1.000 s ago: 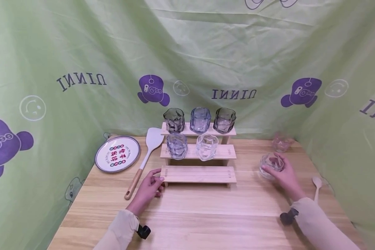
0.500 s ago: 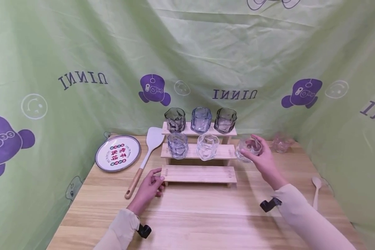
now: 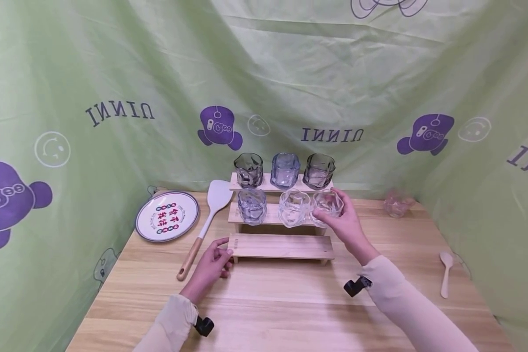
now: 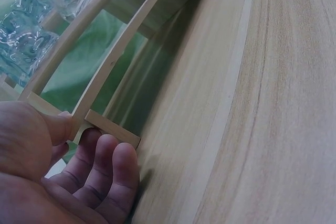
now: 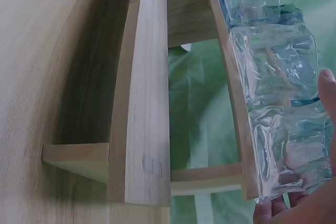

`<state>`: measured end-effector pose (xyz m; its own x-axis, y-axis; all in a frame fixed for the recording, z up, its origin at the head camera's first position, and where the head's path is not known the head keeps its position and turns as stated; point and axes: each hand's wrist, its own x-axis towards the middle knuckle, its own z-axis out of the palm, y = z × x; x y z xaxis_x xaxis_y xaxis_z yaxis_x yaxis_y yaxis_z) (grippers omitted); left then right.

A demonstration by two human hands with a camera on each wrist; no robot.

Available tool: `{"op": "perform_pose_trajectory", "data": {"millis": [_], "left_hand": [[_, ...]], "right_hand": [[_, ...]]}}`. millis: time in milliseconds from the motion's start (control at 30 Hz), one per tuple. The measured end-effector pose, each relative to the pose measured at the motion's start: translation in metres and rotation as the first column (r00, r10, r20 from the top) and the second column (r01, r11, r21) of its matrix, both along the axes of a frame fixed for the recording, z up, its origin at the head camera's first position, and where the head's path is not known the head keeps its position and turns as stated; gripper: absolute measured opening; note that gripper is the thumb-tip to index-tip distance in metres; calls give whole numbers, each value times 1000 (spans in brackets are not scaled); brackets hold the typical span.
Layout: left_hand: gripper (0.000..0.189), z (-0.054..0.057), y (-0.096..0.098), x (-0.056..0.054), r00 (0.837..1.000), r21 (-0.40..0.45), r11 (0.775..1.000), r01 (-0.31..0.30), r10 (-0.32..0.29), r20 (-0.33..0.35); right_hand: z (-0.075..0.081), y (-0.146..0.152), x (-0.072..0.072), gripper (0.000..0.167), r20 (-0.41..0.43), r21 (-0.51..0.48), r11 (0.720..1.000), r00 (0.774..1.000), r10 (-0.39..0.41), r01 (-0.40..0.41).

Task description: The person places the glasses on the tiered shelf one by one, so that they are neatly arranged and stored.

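Observation:
A three-step wooden display rack [image 3: 281, 244] stands on the table. My left hand [image 3: 212, 264] pinches the left end of its lowest step, thumb [image 4: 60, 127] on one face and fingers curled close by. Around a clear glass cup [image 3: 328, 203] curls my right hand [image 3: 346, 226], at the right end of the middle step. In the right wrist view that cup [image 5: 283, 150] sits right at the step, beside another clear cup [image 5: 275, 61]. A bluish cup [image 3: 252, 207] occupies the left of the same step. The top step bears two grey cups [image 3: 248, 171] and a blue one [image 3: 285, 171].
Left of the rack lie a white spatula [image 3: 202, 230] with a wooden handle and a round plate [image 3: 167, 234] with printed characters. A pinkish glass cup [image 3: 396, 204] is at the back right. Nearer, a small pale spoon [image 3: 445, 276] lies by the right edge. Green cloth surrounds the table.
My right hand has carried the clear glass cup leftward from the right side of the table to the right end of the middle step. My left hand has kept its grip on the rack.

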<state>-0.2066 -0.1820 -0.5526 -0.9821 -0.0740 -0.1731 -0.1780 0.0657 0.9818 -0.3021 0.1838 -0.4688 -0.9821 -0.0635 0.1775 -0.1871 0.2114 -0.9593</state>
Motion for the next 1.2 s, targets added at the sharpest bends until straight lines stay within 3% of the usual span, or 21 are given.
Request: {"op": "perform_pose_trajectory", "data": {"millis": [167, 467, 667, 967, 1200], "left_hand": [[47, -1, -1, 0, 1000, -8, 1000, 3, -3, 2], [46, -1, -5, 0, 1000, -24, 1000, -3, 3, 6], [47, -2, -4, -1, 1000, -14, 1000, 17, -17, 2], [46, 2, -3, -1, 1000, -33, 999, -3, 4, 30], [47, 0, -1, -2, 1000, -20, 1000, 2, -1, 22]], "right_hand": [[1, 3, 3, 101, -17, 19, 1000, 1000, -15, 15], [-2, 5, 5, 87, 9, -14, 999, 999, 32, -32], [-3, 0, 3, 88, 15, -15, 1000, 1000, -13, 13], [-2, -10, 4, 89, 2, -21, 999, 999, -47, 47], [-13, 1, 3, 86, -30, -31, 999, 999, -24, 23]]}}
